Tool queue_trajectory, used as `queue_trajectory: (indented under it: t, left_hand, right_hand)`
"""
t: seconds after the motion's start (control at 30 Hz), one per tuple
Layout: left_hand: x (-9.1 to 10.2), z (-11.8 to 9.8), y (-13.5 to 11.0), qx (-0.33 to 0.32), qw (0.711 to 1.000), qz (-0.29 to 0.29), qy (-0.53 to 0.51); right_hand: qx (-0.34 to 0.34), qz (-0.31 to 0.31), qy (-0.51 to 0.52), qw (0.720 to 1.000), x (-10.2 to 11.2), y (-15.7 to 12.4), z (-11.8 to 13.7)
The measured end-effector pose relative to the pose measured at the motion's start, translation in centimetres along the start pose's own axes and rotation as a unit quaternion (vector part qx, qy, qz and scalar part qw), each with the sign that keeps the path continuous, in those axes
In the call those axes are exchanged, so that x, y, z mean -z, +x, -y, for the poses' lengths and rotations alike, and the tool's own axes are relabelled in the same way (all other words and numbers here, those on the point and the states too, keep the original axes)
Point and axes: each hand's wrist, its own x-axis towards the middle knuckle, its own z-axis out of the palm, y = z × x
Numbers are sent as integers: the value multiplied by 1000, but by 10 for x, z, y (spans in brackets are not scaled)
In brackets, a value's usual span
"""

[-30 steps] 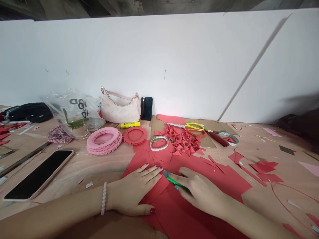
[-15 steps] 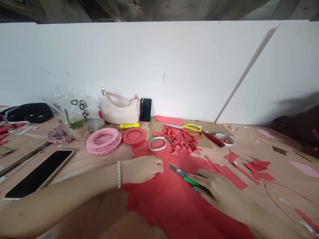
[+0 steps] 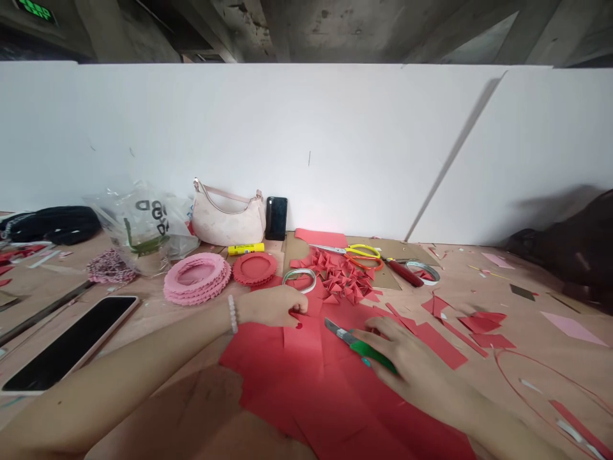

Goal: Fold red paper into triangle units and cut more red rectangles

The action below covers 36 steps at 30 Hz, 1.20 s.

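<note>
Craft knife [image 3: 368,351]: bright green grip, grey metal blade.
Paper sheet [image 3: 306,383]: solid red, unpatterned.
Left-hand fingernails [image 3: 299,326]: dark red polish.
Bracelet [image 3: 232,314]: white beads.
Paper ring stack [image 3: 196,284]: pink, scalloped edges.
Single paper ring [image 3: 255,268]: red, scalloped edge.
Glue stick [image 3: 246,248]: yellow.
Scissors [image 3: 361,251]: one yellow handle loop, one orange.
Handbag [image 3: 225,220]: pale pink, apparently faintly mottled; detail poor at this range.
Plastic bag [image 3: 143,227]: clear, dark lettering, green print.

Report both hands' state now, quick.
Left hand: curled on the red paper; cannot tell if gripping it.
Right hand: closed, holding a green craft knife.
</note>
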Motion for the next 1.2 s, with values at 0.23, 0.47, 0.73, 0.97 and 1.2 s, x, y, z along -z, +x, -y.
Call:
queue_trajectory:
  t: [0.23,0.47,0.73,0.97,1.2]
  left_hand:
    - [-19,0,16,75,947,-136,-282]
    - [-47,-8,15,110,897,-122,-410]
    - [-49,-12,13,128,888,-142,-419]
    - [-49,-17,12,133,893,-145,-404]
    - [-49,-16,11,131,881,-161,-425]
  right_hand:
    - [-96,-47,281,954,-2,49,17]
    - [-59,-45,298,952,-15,59,18]
    - [-76,-28,315,945,-19,56,20]
    - [-75,-34,318,945,-21,56,19]
    - [-103,-49,392,913,-18,56,18]
